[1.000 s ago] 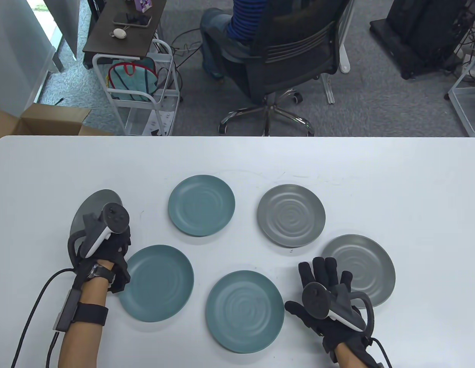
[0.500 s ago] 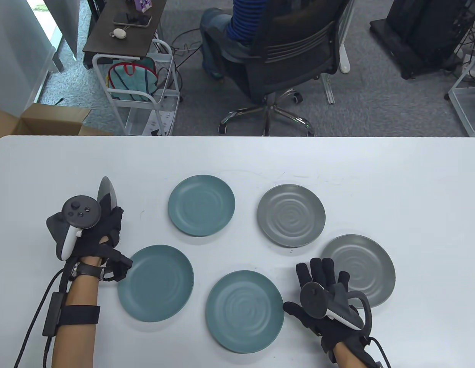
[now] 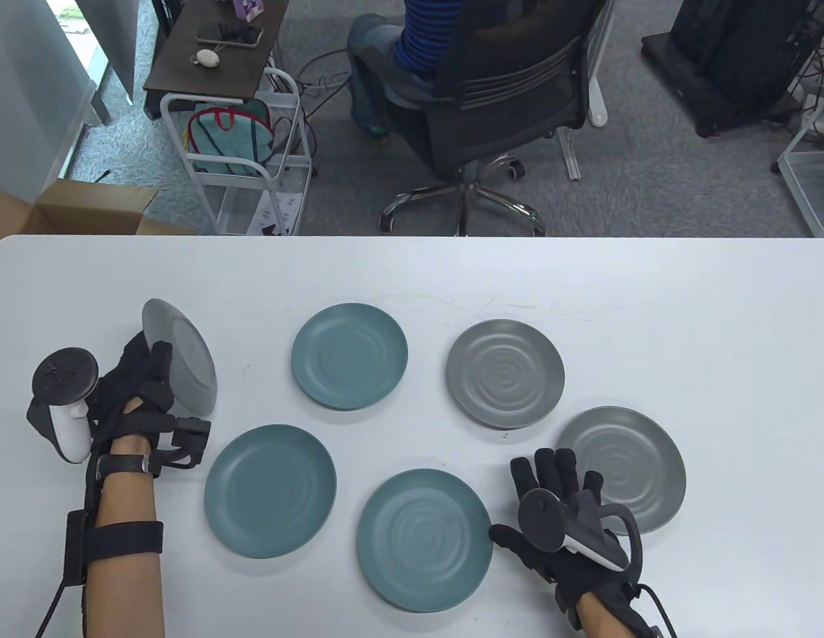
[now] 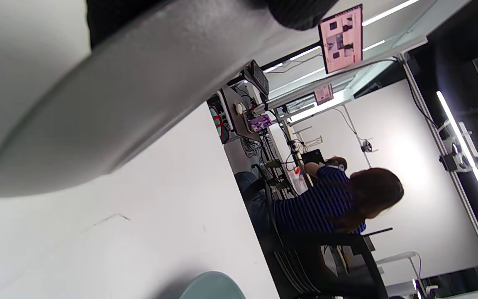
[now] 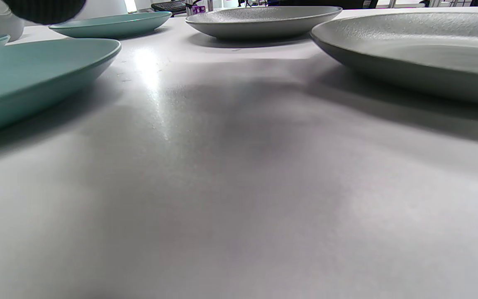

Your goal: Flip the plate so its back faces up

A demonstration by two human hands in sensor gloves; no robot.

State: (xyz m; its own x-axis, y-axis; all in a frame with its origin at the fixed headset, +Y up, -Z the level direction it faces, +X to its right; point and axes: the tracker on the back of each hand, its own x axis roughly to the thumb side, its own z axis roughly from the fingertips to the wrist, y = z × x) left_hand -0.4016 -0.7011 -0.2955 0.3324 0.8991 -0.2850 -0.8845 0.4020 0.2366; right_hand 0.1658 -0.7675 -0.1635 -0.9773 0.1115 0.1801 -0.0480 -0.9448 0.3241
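Note:
My left hand point(image 3: 143, 382) grips a grey plate point(image 3: 185, 355) by its near-left rim and holds it tilted on edge above the table's left side, its back turned to the right and up. The plate's rim fills the top left of the left wrist view point(image 4: 110, 104). My right hand point(image 3: 558, 492) rests flat and spread on the table between a teal plate point(image 3: 422, 538) and a grey plate point(image 3: 628, 468), holding nothing. Both lie face up.
Three more plates lie face up on the white table point(image 3: 651, 299): teal point(image 3: 349, 355), grey point(image 3: 505, 382), teal point(image 3: 269, 490). In the right wrist view, a grey plate point(image 5: 413, 45) is to the right and a teal plate point(image 5: 35, 74) to the left.
My left hand has lifted the grey plate off the table, turned it past vertical and rolled leftward, so its back now shows. My right hand has stayed in place.

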